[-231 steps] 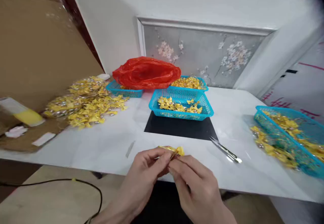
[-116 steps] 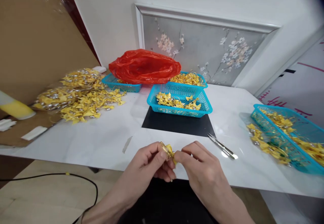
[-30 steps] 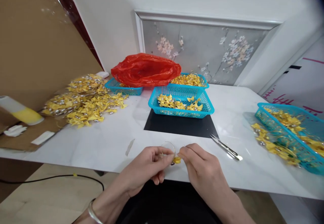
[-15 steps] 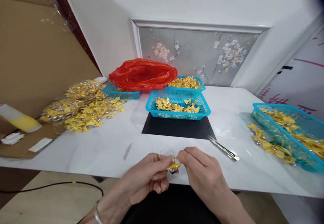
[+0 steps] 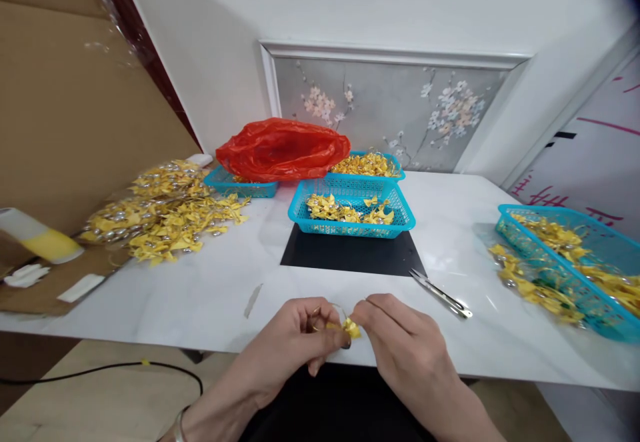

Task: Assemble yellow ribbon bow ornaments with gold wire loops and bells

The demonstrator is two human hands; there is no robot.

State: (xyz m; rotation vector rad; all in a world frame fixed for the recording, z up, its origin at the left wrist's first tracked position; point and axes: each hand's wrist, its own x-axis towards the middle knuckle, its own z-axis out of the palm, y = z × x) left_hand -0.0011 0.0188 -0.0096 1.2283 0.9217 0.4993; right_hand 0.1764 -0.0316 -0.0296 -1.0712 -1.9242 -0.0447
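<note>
Near the table's front edge my left hand (image 5: 305, 339) is closed around a small yellow ribbon bow (image 5: 351, 327), its thumb lying across it. A thin gold cord (image 5: 341, 309) curves up from the bow toward my right hand. The fingertips of my right hand (image 5: 400, 335) are pinched together on the cord, just right of the bow; most of what lies between them is hidden. To the right of this hand lies a pair of silver thread snips (image 5: 443, 293), pointing toward a black mat (image 5: 350, 253).
A blue basket (image 5: 351, 230) of yellow bows rests on the mat's back edge. Behind it are more blue baskets and a red plastic bag (image 5: 283, 150). Bows with silver beads pile up at left (image 5: 170, 219). Another blue basket (image 5: 550, 275) stands right, bows beside it.
My left hand has turned, its thumb now lower and over the bow, and its fingers curl round the cord loop. The bow has tilted. My right hand stays almost in place, still pinching.
</note>
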